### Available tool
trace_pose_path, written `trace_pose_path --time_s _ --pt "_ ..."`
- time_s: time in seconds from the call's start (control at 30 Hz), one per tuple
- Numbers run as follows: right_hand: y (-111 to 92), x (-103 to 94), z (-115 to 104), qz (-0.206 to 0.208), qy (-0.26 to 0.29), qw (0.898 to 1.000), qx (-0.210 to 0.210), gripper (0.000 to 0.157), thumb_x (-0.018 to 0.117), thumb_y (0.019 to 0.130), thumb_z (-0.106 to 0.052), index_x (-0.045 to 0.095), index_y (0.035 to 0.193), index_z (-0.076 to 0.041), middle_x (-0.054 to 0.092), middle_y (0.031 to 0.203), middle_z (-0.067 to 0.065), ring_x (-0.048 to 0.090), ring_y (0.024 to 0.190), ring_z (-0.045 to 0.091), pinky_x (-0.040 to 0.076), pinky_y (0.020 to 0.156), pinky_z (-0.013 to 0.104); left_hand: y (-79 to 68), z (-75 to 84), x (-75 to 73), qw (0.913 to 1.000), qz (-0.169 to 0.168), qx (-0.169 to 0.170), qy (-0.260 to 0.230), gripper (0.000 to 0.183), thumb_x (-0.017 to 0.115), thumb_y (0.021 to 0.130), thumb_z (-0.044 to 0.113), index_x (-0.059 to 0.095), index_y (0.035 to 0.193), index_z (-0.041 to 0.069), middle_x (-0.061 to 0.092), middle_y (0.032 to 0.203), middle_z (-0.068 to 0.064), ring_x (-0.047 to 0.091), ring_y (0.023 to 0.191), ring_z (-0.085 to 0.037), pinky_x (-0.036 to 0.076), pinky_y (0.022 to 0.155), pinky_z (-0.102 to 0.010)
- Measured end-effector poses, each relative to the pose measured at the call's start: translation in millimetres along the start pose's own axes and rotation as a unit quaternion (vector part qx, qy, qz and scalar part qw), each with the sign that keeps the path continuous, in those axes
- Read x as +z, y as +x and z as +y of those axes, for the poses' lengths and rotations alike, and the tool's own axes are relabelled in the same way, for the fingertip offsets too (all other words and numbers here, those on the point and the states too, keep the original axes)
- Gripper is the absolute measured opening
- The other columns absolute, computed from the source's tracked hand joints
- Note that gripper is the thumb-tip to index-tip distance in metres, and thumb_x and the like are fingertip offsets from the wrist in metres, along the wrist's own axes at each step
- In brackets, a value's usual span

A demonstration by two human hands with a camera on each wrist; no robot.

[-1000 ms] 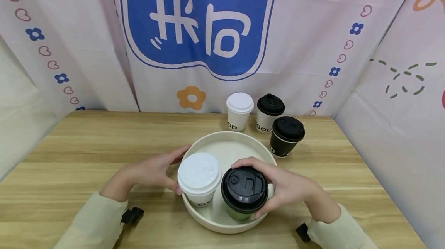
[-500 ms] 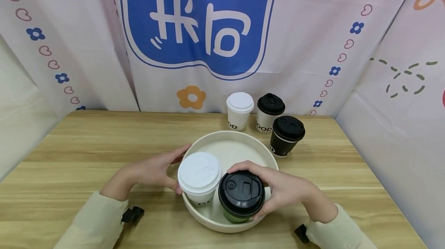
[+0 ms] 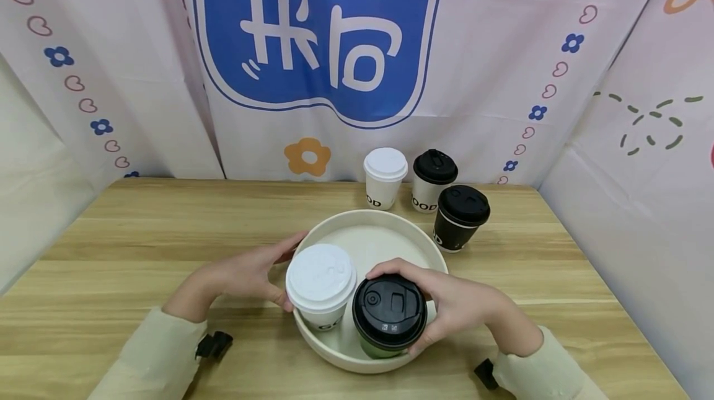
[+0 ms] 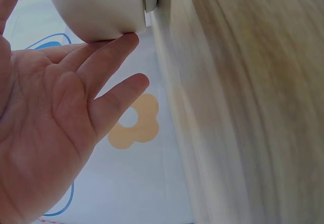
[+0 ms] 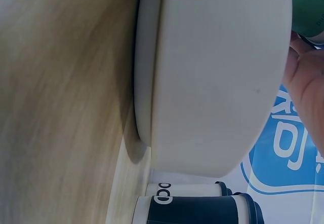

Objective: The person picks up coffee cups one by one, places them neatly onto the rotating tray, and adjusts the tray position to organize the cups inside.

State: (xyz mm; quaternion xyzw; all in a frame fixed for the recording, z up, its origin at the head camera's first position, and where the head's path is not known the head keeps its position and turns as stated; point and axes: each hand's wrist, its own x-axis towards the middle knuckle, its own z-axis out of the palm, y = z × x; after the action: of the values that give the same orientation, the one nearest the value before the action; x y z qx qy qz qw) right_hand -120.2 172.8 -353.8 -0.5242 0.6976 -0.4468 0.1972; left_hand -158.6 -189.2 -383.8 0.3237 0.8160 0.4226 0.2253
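My right hand (image 3: 460, 301) grips a green paper coffee cup (image 3: 390, 313) with a black lid, fingers and thumb around its sides. That cup stands in the near part of a round, cream tray (image 3: 385, 226); its green side (image 5: 308, 6) shows above the tray wall (image 5: 217, 77) in the right wrist view. To its left in the tray is a white coffee cup (image 3: 322, 279) with a white lid. My left hand (image 3: 242, 279) is at the tray's left side, thumb by the white cup. In the left wrist view, fairly straight fingers (image 4: 109, 57) touch the tray's outer wall.
Behind the tray on the wooden table (image 3: 167, 226) stand a white-lidded white cup (image 3: 385, 180), a black-lidded white cup (image 3: 433, 183) and a black cup (image 3: 460, 220), the last close to the tray's rim. A printed cloth (image 3: 480, 77) hangs along the table's back edge.
The right hand has shifted the green cup slightly left and toward me, nearer the white cup; over the last half second it barely moves. The left hand and tray stay in place.
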Motion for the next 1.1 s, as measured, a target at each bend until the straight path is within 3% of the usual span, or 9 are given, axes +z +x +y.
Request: trace_pose_path --time_s 0.23,0.43,0.57,0.77,0.93,1.1 --pt "-1 -3.7 1 -0.01 -0.013 1.0 -0.011 0.098 0.089 0.073 -0.016 0.03 0.151 -0.012 0.045 0.147 0.005 0.045 0.136 0.017 0.032 0.12 0.025 0.1 -0.6 -0.8 1.0 0.002 0.004 0.0 0.124 0.089 0.07 0.03 0.008 0.16 0.005 0.022 0.164 -0.02 0.029 0.147 -0.046 0.024 0.118 -0.066" --pt "-8 -9.6 -3 -0.013 -0.007 0.999 0.033 0.103 0.089 0.074 -0.025 0.027 0.155 -0.015 0.04 0.154 0.006 0.041 0.14 0.017 0.045 0.112 0.038 -0.1 0.1 -0.3 1.0 0.001 0.008 0.001 0.125 0.09 0.069 0.03 0.008 0.16 0.004 0.023 0.163 -0.021 0.03 0.147 -0.045 0.025 0.119 -0.064" --pt "-15 -16.6 -9 0.003 -0.008 0.999 0.051 0.1 0.087 0.076 -0.033 0.028 0.156 -0.017 0.037 0.157 0.007 0.041 0.142 0.021 0.047 0.11 0.041 0.1 1.5 0.4 0.9999 0.004 0.01 0.007 0.125 0.09 0.069 0.032 0.008 0.159 0.002 0.023 0.163 -0.022 0.031 0.146 -0.045 0.026 0.119 -0.062" --pt "-28 -30.6 -17 0.04 -0.039 0.998 0.019 0.091 0.083 0.081 -0.034 0.033 0.153 -0.008 0.039 0.156 0.008 0.043 0.141 0.027 0.045 0.113 0.041 -0.3 2.2 0.3 0.9999 0.005 0.007 0.013 0.125 0.09 0.069 0.032 0.009 0.159 0.002 0.023 0.163 -0.022 0.031 0.146 -0.045 0.026 0.119 -0.061" --pt "-38 -42.8 -25 0.092 -0.066 0.993 -0.019 0.088 0.084 0.08 -0.024 0.035 0.15 0.001 0.042 0.152 0.015 0.043 0.142 0.022 0.044 0.114 0.034 -0.5 1.4 -0.2 0.9998 0.003 0.01 0.015 0.126 0.09 0.069 0.033 0.008 0.159 0.002 0.022 0.163 -0.022 0.031 0.146 -0.046 0.027 0.119 -0.062" --pt "-49 -56.0 -31 0.143 -0.073 0.986 -0.043 0.089 0.083 0.074 -0.002 0.035 0.147 0.009 0.041 0.152 0.019 0.041 0.143 0.018 0.042 0.114 0.025 -0.6 0.2 -0.3 0.9998 0.003 0.01 0.017 0.125 0.09 0.069 0.033 0.008 0.16 0.005 0.022 0.164 -0.02 0.031 0.146 -0.045 0.027 0.119 -0.061"
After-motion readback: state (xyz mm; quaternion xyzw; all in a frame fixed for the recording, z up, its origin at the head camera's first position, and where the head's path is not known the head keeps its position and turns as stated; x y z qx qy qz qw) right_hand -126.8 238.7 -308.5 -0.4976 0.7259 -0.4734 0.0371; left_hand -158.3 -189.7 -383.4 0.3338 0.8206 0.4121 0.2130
